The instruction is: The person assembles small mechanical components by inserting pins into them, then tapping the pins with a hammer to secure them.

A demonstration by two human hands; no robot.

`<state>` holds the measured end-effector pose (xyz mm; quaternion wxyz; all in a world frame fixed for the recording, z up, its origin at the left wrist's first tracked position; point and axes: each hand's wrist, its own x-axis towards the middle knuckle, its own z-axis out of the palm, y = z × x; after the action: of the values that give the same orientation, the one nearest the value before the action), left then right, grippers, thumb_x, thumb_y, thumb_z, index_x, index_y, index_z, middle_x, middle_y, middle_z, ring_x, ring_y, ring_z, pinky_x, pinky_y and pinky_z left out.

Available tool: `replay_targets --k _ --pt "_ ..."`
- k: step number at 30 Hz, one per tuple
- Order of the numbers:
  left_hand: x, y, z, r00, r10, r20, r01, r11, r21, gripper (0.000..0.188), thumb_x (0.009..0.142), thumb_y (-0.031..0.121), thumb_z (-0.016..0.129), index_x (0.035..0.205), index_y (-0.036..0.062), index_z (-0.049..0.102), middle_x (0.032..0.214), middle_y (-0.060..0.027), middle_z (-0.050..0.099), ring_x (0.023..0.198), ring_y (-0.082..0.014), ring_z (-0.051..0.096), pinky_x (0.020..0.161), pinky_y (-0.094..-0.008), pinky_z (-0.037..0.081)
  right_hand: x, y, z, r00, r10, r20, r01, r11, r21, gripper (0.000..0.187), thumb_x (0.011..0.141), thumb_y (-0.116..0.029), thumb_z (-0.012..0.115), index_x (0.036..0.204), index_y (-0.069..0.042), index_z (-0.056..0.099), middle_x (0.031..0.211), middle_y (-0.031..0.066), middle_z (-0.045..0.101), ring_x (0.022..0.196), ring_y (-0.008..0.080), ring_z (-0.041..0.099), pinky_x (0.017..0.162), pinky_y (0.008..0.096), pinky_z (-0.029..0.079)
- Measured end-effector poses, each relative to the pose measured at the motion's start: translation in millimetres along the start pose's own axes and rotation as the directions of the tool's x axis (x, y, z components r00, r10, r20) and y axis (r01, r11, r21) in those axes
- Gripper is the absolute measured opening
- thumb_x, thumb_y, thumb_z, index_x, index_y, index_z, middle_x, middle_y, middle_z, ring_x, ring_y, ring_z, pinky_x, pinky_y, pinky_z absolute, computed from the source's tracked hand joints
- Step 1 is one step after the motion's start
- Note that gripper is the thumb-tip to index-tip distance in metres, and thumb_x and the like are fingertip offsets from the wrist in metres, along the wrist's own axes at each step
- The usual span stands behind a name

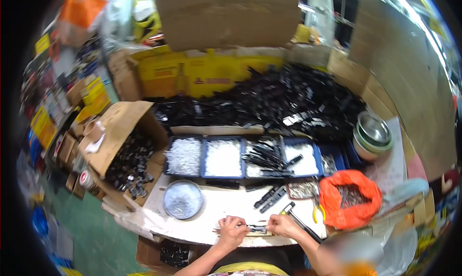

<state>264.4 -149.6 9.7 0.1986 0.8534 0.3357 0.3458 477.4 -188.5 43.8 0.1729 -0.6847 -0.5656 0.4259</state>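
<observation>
Near the front edge of the white worktop, my left hand is closed with its fingertips pinching one end of a small dark strip-shaped part. The fingers of my right hand are closed at the other end of that part, which lies roughly level between the hands. Its exact kind is too small and blurred to tell. Just right of my right hand lies a hammer with a dark handle. Two black slotted strips lie beyond my hands.
Blue bins hold white parts, with black strips on some. Behind them rises a heap of black parts. A round bowl, yellow-handled pliers, an orange bag of small metal pieces and a cardboard box stand around.
</observation>
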Motion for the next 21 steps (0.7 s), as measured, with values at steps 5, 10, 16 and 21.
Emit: replay_targets --k 5,10,16,21 --pt "10.7 6.9 -2.1 0.999 0.026 0.046 -0.026 1.000 -0.006 0.009 0.064 0.012 0.068 0.070 0.0178 0.065 0.083 0.0045 0.055 0.087 -0.0186 0.047 0.076 -0.0375 0.027 -7.5 0.6 -21.4 0.976 -0.167 -0.136 0.163 0.986 -0.041 0.019 0.080 -0.022 0.060 0.081 -0.003 0.061 0.065 0.0093 0.062 0.059 0.0170 0.059 0.057 0.0294 0.045" --pt "5.8 9.5 -5.3 0.998 0.041 0.046 -0.040 0.999 -0.008 0.013 0.061 0.009 0.070 0.070 0.0162 0.065 0.084 0.0032 0.056 0.083 -0.0179 0.047 0.076 -0.0351 0.026 17.9 11.1 -67.0 0.729 -0.384 -0.566 0.306 0.923 -0.232 0.015 0.076 -0.019 0.060 0.080 -0.004 0.062 0.072 0.0133 0.061 0.067 0.0309 0.059 0.061 0.0382 0.046" --pt "-2.3 11.6 -7.3 0.998 0.019 0.055 -0.017 0.999 -0.030 0.008 0.065 0.010 0.066 0.072 0.0159 0.065 0.085 0.0015 0.056 0.085 -0.0194 0.047 0.077 -0.0367 0.026 75.3 9.4 -128.2 0.585 -0.210 -0.783 -0.090 0.943 -0.321 0.022 0.079 -0.021 0.058 0.087 0.000 0.059 0.078 0.0186 0.062 0.073 0.0350 0.060 0.065 0.0433 0.046" --pt "-2.6 11.2 -5.4 0.998 0.016 0.063 -0.015 1.000 -0.015 0.008 0.066 0.011 0.066 0.073 0.0150 0.065 0.085 0.0008 0.056 0.086 -0.0197 0.047 0.078 -0.0363 0.027 118.1 -2.2 -135.0 0.629 0.199 -0.752 -0.420 0.901 -0.113 0.038 0.075 -0.026 0.060 0.099 0.002 0.051 0.091 0.0231 0.062 0.087 0.0371 0.060 0.074 0.0430 0.048"
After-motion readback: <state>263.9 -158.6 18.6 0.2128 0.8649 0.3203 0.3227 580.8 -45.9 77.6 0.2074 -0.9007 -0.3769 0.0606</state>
